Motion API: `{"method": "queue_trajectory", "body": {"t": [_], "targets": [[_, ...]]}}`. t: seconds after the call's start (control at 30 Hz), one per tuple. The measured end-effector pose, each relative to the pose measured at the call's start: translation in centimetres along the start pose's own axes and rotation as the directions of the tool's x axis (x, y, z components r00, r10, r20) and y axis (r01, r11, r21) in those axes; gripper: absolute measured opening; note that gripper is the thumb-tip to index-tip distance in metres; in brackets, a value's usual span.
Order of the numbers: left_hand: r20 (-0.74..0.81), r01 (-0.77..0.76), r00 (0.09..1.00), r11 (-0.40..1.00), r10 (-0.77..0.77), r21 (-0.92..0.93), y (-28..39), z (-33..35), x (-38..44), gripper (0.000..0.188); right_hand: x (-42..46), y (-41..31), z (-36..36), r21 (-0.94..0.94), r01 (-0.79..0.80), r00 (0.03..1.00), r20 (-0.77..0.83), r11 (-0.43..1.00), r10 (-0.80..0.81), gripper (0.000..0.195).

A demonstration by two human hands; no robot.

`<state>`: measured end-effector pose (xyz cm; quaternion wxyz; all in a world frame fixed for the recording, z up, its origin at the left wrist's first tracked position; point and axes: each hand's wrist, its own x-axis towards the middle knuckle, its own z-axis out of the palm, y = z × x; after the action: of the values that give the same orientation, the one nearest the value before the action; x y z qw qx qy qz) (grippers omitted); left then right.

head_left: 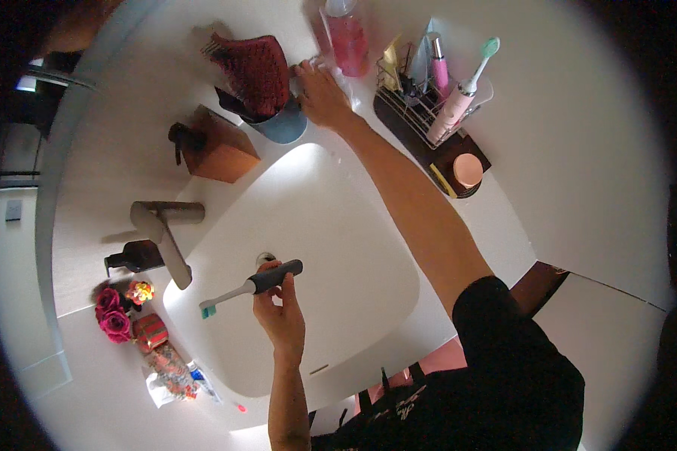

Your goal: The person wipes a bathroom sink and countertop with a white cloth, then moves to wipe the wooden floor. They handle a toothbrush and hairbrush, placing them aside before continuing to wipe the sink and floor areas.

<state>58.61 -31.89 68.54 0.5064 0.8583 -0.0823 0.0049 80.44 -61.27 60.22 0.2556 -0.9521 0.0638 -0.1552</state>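
My left hand [279,318] holds an electric toothbrush [275,276] over the sink basin [350,293]. The toothbrush has a dark handle, and its white neck ends in teal bristles on the left side. My right hand [322,96] reaches across to the far counter, its fingers beside a blue cup [285,125] that contains a dark red hairbrush [254,70]. Clear, crinkled plastic [347,90] lies by this hand, close to a bottle of pink liquid [347,42]. Whether the fingers grip anything there is unclear.
A faucet [169,237] overhangs the basin. Around it stand a brown pump-topped box [217,149], a dark pump bottle [141,256] and artificial roses [114,318]. A toothpaste tube [203,380] lies nearby. To the right, a wire basket [409,115] holds a pink electric toothbrush [451,113].
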Motion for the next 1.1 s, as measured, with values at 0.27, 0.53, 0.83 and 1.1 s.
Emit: {"method": "queue_trajectory", "body": {"t": [0.27,0.53,0.83,1.1], "targets": [[0.115,-0.042,0.993,0.999,0.039,0.025,1.4,1.7,1.7,0.024,-5.8,2.2,0.5,-0.371,0.169,0.969,-0.108,0.913,-0.224,0.048],[0.210,-0.233,0.950,0.972,0.232,-0.021,5.1,6.9,7.1,0.028,-18.5,-1.3,-5.5,-0.226,0.284,0.957,0.012,0.932,-0.289,0.046],[0.248,-0.267,0.920,0.949,0.303,-0.170,9.0,14.4,6.8,0.025,-37.8,-5.9,-13.5,-0.121,0.114,0.943,0.325,0.986,-0.069,0.063],[0.274,-0.298,0.900,0.937,0.339,-0.180,9.4,17.3,4.9,0.026,-45.4,-0.5,-17.2,-0.374,0.068,0.941,0.333,0.925,0.065,0.073]]}}
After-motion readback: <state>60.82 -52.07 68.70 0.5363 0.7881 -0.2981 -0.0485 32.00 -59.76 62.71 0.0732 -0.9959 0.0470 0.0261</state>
